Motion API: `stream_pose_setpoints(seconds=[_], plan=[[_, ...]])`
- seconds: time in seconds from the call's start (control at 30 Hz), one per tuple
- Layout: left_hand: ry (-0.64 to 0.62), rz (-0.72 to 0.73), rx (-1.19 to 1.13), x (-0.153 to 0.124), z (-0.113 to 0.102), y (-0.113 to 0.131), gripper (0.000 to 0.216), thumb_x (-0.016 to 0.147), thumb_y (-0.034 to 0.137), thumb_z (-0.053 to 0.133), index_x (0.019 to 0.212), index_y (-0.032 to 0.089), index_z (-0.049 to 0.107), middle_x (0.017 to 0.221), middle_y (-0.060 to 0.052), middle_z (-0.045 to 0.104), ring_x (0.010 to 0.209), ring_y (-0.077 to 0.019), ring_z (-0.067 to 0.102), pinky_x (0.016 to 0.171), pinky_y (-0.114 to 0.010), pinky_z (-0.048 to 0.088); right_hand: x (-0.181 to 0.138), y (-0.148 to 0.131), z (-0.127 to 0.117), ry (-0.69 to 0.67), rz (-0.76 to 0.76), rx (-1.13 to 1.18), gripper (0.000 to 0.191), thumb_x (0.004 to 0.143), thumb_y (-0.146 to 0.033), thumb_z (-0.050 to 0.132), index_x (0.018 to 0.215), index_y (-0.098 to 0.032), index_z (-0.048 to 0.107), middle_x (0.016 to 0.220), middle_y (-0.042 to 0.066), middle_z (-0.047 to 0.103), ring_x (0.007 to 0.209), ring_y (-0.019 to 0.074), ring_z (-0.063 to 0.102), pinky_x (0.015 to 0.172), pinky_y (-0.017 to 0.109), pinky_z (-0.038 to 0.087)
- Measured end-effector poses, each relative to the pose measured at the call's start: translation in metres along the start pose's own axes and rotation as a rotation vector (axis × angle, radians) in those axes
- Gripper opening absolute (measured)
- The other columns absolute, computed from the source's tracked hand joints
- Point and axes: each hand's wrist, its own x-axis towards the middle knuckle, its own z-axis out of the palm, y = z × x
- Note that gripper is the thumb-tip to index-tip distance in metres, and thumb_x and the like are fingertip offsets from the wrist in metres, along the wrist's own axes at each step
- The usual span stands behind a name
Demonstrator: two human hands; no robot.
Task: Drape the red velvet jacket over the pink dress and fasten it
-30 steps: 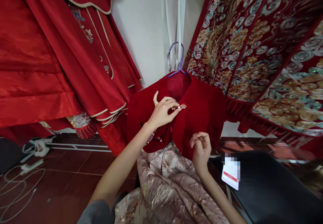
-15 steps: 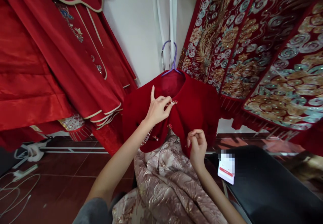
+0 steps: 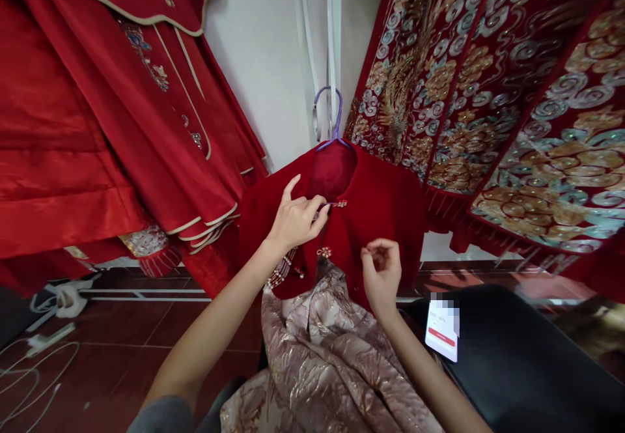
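A dark red jacket [image 3: 385, 192] hangs in front of me on a purple hanger [image 3: 336, 114]. My left hand [image 3: 297, 219] pinches the jacket's front edge just below the neckline, index finger raised. Right beside its fingertips is a small beaded ornament [image 3: 340, 204]; a thin dark line runs between them. Another beaded ornament [image 3: 324, 252] sits lower on the front opening, and strings of beads [image 3: 283, 269] hang under my left wrist. My right hand [image 3: 383, 270] is held before the jacket's right side, thumb and forefinger together; anything between them is too small to see.
Shiny pinkish patterned fabric [image 3: 322, 348] is bunched below the jacket. Red garments [image 3: 97, 107] hang left, an embroidered one [image 3: 469, 88] right. A lit phone [image 3: 442, 335] lies on a black surface [image 3: 517, 355]. White cables [image 3: 34, 368] trail over the floor at left.
My left hand has shifted slightly left and down, its fingertips now a little apart from the upper ornament. My right hand has risen slightly, and its fingers are more curled. The view has moved slightly.
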Motion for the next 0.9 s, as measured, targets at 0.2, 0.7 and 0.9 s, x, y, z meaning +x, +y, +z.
stream_pose_setpoints(seconds=[0.2,0.7,0.9], plan=[[0.074,-0.345,0.256,-0.018,0.006,0.018,0.062,0.078,0.010,0.047,0.140,0.008,0.038,0.136,-0.022,0.051,0.125,-0.0351,0.048,0.114,-0.062,0.015,0.066,-0.024,0.061,0.043,-0.414,-0.452,0.071,0.074,-0.036,0.065,0.135,-0.017,0.034,0.143,0.019,0.036,0.134,0.0323,0.032,0.108,0.055,0.027],[0.150,-0.686,0.163,-0.035,-0.025,-0.095,0.040,0.082,0.014,0.045,0.121,0.021,0.056,0.128,-0.015,0.058,0.111,-0.0325,0.060,0.090,-0.045,0.047,0.197,0.001,-0.042,-0.194,-0.388,-0.810,0.057,0.070,-0.006,0.057,0.126,-0.016,0.056,0.112,0.014,0.065,0.103,0.0286,0.062,0.088,0.042,0.047],[0.123,-0.970,-0.118,-0.018,-0.023,-0.126,0.016,0.073,0.014,0.054,0.081,0.018,0.067,0.077,-0.009,0.069,0.089,-0.0308,0.067,0.077,-0.038,0.049,0.234,-0.001,-0.045,-0.301,-0.046,-0.870,0.025,0.082,-0.017,0.055,0.093,-0.001,0.071,0.092,0.020,0.070,0.093,0.0257,0.066,0.077,0.040,0.040]])
